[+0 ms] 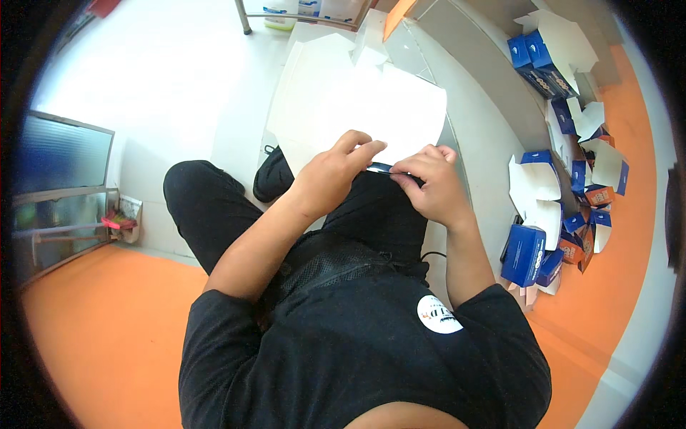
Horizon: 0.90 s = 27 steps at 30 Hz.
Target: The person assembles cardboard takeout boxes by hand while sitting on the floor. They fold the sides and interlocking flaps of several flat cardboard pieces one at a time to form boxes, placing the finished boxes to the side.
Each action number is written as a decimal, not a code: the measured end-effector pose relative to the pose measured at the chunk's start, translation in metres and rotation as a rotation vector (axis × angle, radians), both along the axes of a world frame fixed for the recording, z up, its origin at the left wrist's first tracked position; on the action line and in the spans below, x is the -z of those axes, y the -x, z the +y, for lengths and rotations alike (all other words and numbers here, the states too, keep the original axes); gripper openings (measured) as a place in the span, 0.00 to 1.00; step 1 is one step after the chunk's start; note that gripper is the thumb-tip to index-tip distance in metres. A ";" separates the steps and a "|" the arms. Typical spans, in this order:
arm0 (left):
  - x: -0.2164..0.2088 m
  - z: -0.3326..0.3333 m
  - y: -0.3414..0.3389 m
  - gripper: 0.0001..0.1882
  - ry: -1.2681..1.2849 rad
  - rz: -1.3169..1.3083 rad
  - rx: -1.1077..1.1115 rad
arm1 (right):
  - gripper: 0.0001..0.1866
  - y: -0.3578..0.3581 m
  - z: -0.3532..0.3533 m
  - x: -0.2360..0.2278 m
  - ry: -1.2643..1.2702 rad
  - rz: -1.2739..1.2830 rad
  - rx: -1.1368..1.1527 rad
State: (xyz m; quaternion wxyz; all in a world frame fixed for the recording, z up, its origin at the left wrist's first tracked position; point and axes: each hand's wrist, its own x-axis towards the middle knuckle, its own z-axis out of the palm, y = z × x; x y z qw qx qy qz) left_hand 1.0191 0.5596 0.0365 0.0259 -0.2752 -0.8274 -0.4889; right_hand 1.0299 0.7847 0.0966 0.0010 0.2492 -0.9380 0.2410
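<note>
A slim, dark, glossy object (379,168) with a pale shine and a curved edge lies between my two hands, above my lap; its exact kind is too small to make out. My right hand (436,187) pinches its right end between thumb and fingers. My left hand (334,168) has its fingers bent at the other end, where part of the object disappears beneath them; the left thumb is hidden. Just beyond both hands spreads a large white sheet of card (357,100) with angled corners, overexposed and very bright.
Blue boxes (524,255) and opened cartons with white flaps (536,179) are piled on the right, some orange ones among them. A metal-legged rack (300,16) holding containers stands at the far side. A glass-fronted cabinet (64,154) is on the left, above orange flooring (118,314).
</note>
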 end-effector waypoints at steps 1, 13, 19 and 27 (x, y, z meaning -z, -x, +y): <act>0.003 0.000 0.001 0.25 0.001 0.002 0.000 | 0.05 0.000 -0.002 0.001 0.001 0.002 0.000; 0.010 0.010 0.000 0.22 -0.078 0.096 0.006 | 0.06 0.000 -0.002 0.007 0.021 0.019 -0.008; 0.010 0.015 0.005 0.17 -0.277 -0.028 -0.087 | 0.06 0.000 -0.005 0.011 0.022 0.066 -0.007; 0.001 0.015 0.006 0.17 -0.413 -0.196 -0.014 | 0.05 0.001 -0.006 0.015 0.025 0.076 0.016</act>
